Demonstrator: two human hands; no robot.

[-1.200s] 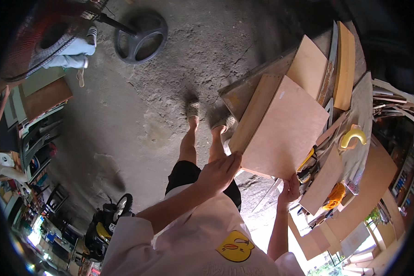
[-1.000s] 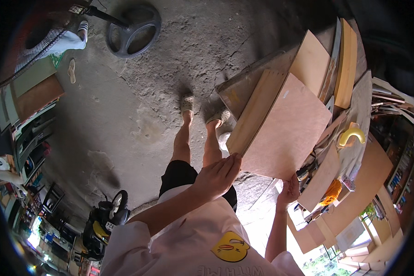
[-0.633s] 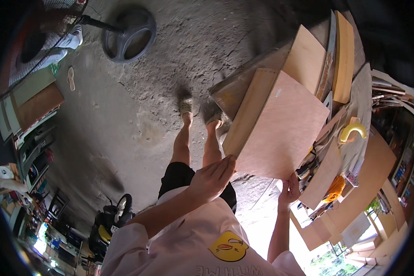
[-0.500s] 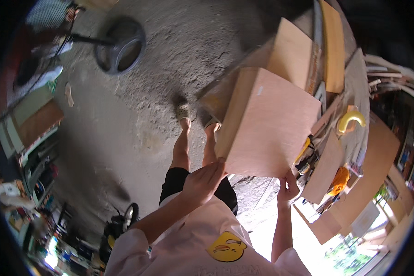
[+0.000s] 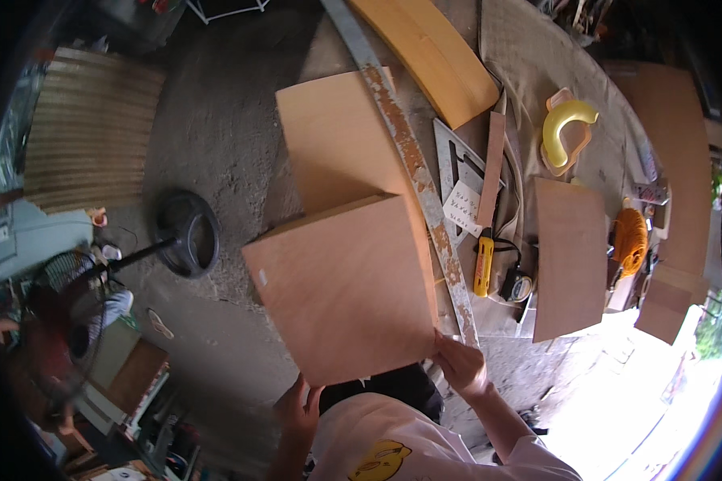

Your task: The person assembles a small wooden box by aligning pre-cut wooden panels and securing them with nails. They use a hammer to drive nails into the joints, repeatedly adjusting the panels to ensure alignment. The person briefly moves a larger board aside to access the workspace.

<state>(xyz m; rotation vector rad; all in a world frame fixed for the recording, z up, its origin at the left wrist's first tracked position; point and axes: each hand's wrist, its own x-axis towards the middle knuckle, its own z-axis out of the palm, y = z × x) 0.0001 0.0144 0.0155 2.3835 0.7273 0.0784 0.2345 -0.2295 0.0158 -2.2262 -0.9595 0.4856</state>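
Note:
A pale plywood box (image 5: 341, 297) is between my hands, its broad flat face turned up and thin side edges showing along the far and right sides. My left hand (image 5: 298, 407) grips its near left corner, with fingers curled at the edge. At the near right corner my right hand (image 5: 460, 365) pinches the edge. The box's far edge overlaps a plywood sheet (image 5: 329, 128) on the worktable; whether they touch I cannot tell. Just right of the box runs a long, paint-worn metal bar (image 5: 409, 156).
The cloth-covered worktable (image 5: 618, 136) holds a square (image 5: 449, 152), a paper note (image 5: 463, 207), a yellow cutter (image 5: 483, 266), a tape measure (image 5: 517, 286), a plywood piece (image 5: 569, 256), orange cord (image 5: 630, 240) and a yellow curved object (image 5: 555, 132). A fan (image 5: 64, 313) stands left.
My view has turned toward the worktable. The box, still in both hands, has rotated and now lies over the table's near left part, beside the metal bar.

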